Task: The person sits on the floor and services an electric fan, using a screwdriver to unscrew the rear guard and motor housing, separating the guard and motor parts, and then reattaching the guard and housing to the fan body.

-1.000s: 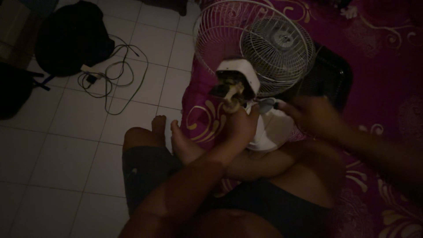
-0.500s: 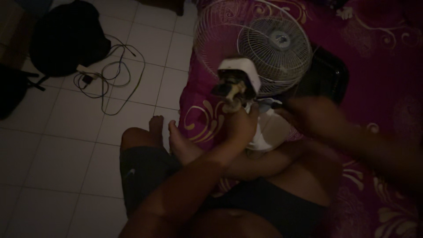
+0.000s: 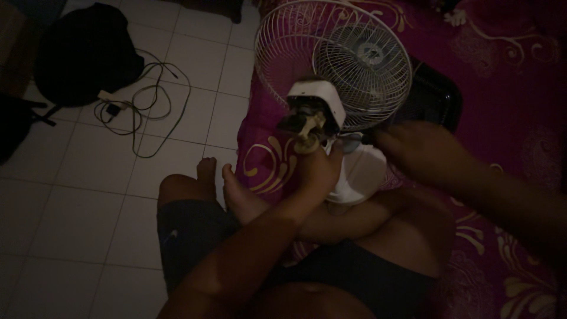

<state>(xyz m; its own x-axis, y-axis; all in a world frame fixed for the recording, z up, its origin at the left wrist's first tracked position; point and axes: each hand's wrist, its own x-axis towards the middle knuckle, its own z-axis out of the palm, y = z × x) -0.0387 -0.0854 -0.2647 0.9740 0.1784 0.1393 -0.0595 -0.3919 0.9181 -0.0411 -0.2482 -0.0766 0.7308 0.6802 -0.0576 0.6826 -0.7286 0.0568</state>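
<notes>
Gripping the neck of the white fan [image 3: 336, 100] from below, the left hand [image 3: 316, 168] was curled around the stem just under the open motor housing [image 3: 313, 112], where the rear cover was off and dark inner parts and a pale yellowish piece showed. Above and slightly right of that hand rose the round wire grille [image 3: 354, 53], its face turned away from the person toward the far side of the mattress, so the fan's axis ran from the exposed motor near the hand out through the hub of the grille; the whole fan lay tilted back, its long axis running from the white base [image 3: 360, 174] just right of the hand up to the grille. The right hand [image 3: 413, 145] hovered to the right of the base, blurred, so whether it was clenched or loose I could not tell. Beneath both hands lay the magenta patterned bedcover [image 3: 508, 88], with a dark flat object [image 3: 434, 97] behind the grille. Further left, past the crossed legs [image 3: 236, 195], the white tiled floor [image 3: 77, 207] held a tangled cable [image 3: 144, 112] and a black bag [image 3: 82, 53].
</notes>
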